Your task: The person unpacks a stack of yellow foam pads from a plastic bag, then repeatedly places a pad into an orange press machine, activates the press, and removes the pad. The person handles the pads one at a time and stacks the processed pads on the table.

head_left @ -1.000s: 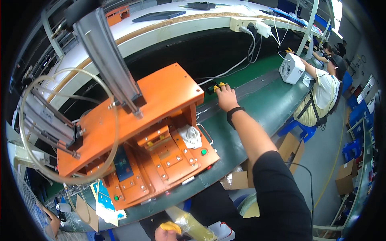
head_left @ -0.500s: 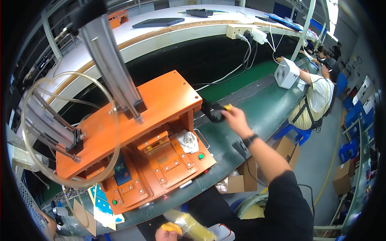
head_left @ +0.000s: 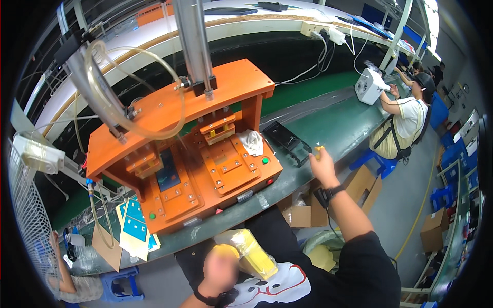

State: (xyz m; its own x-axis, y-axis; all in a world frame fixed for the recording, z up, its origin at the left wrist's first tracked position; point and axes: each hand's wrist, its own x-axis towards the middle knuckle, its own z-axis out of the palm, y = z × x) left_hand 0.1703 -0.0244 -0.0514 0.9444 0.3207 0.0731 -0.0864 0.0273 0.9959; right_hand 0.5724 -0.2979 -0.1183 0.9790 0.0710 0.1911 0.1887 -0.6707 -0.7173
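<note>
My right hand (head_left: 323,169) is closed on the near corner of a black rectangular plastic frame (head_left: 285,138), just above or on the green bench; which one I cannot tell. Yellow covers one of its fingertips. My left hand (head_left: 221,269) is over my lap, smeared by motion, with a yellow covering at its fingertips. Beside it lies a clear plastic bag (head_left: 251,251) with yellow contents. Left of the frame stands an orange two-station press (head_left: 205,110). A dark glossy panel (head_left: 168,172) rests in its left station, and a white cloth (head_left: 251,142) lies at its right side.
The green bench (head_left: 334,115) runs away to the right, with a white box-shaped fan (head_left: 370,86) and a seated co-worker (head_left: 408,120). Blue-and-cream sheets (head_left: 134,226) lie left of the press. Cardboard boxes (head_left: 364,190) and a lined bin (head_left: 323,254) stand below the bench.
My right hand has come down and right with the black frame, which now shows flatter. My left hand has risen further into view. The whole view has shifted.
</note>
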